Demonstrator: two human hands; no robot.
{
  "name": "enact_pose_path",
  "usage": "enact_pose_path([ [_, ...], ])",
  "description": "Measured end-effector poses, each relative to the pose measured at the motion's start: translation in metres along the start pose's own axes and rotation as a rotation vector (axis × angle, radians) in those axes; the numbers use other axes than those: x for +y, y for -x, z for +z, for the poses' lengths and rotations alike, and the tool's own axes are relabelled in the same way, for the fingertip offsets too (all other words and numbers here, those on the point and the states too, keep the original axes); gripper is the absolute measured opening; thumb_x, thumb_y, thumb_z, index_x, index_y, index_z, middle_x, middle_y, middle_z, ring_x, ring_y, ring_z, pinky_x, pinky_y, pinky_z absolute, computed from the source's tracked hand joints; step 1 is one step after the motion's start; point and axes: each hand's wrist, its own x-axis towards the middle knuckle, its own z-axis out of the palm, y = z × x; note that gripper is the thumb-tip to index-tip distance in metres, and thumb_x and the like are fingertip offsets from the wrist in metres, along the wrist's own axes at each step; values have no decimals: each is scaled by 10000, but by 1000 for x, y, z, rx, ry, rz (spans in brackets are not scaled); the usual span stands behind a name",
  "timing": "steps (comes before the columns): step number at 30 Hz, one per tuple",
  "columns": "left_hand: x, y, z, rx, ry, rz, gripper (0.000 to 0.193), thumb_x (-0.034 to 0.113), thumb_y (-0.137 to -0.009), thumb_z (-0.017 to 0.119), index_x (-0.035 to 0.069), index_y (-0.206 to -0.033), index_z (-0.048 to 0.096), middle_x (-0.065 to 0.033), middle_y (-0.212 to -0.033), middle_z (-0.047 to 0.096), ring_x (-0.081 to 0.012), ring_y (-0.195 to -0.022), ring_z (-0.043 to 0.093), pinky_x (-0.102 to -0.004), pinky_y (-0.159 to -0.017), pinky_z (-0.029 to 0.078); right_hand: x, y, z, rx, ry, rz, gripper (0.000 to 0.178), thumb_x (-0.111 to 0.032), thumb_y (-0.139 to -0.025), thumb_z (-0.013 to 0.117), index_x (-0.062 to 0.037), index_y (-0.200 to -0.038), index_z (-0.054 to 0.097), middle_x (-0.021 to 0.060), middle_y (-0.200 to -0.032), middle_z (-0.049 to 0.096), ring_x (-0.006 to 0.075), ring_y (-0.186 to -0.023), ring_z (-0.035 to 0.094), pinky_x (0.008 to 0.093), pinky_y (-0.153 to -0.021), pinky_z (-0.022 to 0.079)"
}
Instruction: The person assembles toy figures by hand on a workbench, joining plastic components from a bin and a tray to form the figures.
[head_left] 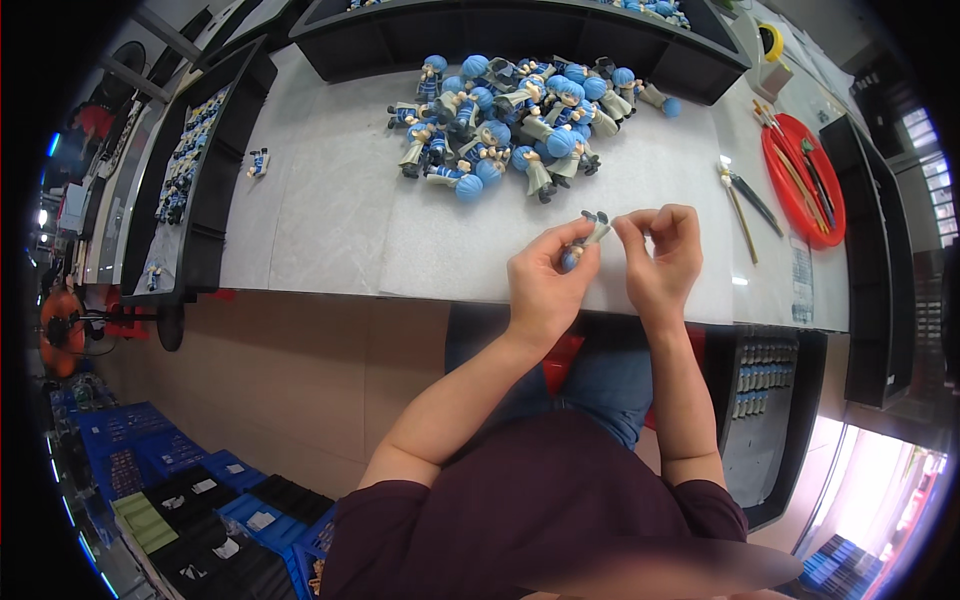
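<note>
My left hand (543, 288) pinches a small blue-haired figurine (598, 228) between thumb and fingers, its dark feet pointing up and away and its head down by the palm. Just right of it, my right hand (662, 265) is raised with curled fingers, its thumb and fingertips close to the figurine's feet. Whatever its fingertips may hold is too small to make out. Beyond both hands lies a heap of similar figurines (560, 143) with blue hair, grey coats and blue-striped clothes, lying in all directions on the white tabletop (330, 220).
A black tray (400, 45) stands behind the heap. Another black tray (205, 245) with figurine parts is at left, near a lone small piece (259, 163). Brushes lie in a red dish (835, 232) at right. Below the table's right edge, a tray (750, 450) holds rows of figurines.
</note>
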Motion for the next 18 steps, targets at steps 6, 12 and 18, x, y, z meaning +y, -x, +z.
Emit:
enact_pose_path([
  [6, -1, 0, 0, 14, -10, 24, 262, -62, -765, 569, -77, -1025, 536, -107, -960, 575, -119, -871, 553, -211, -751, 460, -1, 3, -1, -33, 43, 13, 272, 105, -704, 603, -29, -772, 376, 82, -680, 568, 93, -630, 520, 213, -574, 418],
  [12, -1, 0, -1, 4, -35, 10, 262, -61, -767, 568, -77, -1027, 535, -111, -962, 576, -122, -863, 559, -212, -747, 463, 0, -1, 0, -31, 99, -1, 265, 97, -712, 599, -30, -756, 370, 84, -677, 570, 88, -617, 508, 211, -564, 410],
  [18, -1, -1, -1, -4, -1, 14, 260, -56, -771, 565, -81, -1028, 532, -113, -960, 577, -122, -859, 562, -214, -743, 463, 1, 1, -1, -57, 62, -17, 262, 93, -715, 595, -32, -757, 368, 82, -682, 573, 90, -621, 510, 210, -569, 410],
])
